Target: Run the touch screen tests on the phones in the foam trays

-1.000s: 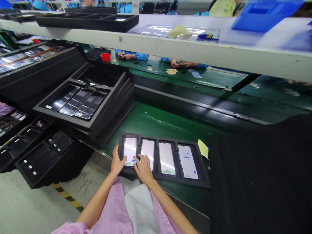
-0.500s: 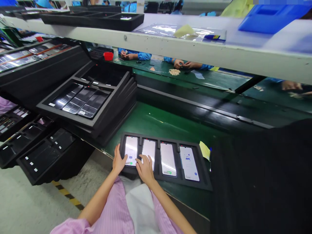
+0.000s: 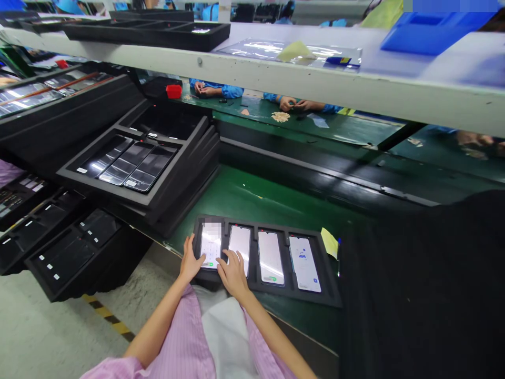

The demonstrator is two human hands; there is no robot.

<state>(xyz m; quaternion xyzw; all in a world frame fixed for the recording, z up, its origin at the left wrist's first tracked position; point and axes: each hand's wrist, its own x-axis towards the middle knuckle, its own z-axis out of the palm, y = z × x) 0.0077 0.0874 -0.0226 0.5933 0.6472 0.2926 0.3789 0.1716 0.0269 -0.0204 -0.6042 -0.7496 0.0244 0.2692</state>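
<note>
A black foam tray (image 3: pixel 333 284) holds several smartphones with lit screens, each in its own slot. My left hand (image 3: pixel 191 261) lies at the tray's left edge, fingers apart, its thumb at the lower left of the leftmost smartphone (image 3: pixel 211 247). That phone shows a grid like a keypad with a green button, and part of its top is blurred out. My right hand (image 3: pixel 235 273) is open, its thumb at that phone's lower right edge and its fingers over the second smartphone (image 3: pixel 240 239). Further right lie a third smartphone (image 3: pixel 271 258) and the rightmost smartphone (image 3: pixel 305 263).
Left of the tray stands a stack of foam trays (image 3: pixel 148 197) with dark phones. A yellow paper (image 3: pixel 330 243) sits by the tray's right end, beside a large black mass (image 3: pixel 418 284). A white shelf (image 3: pixel 276 76) crosses above; co-workers' hands (image 3: pixel 290 102) show beyond it.
The leftmost phone's screen has switched to the keypad-like grid. My right thumb has shifted slightly; both hands otherwise stay in place. The camera view has moved a little.
</note>
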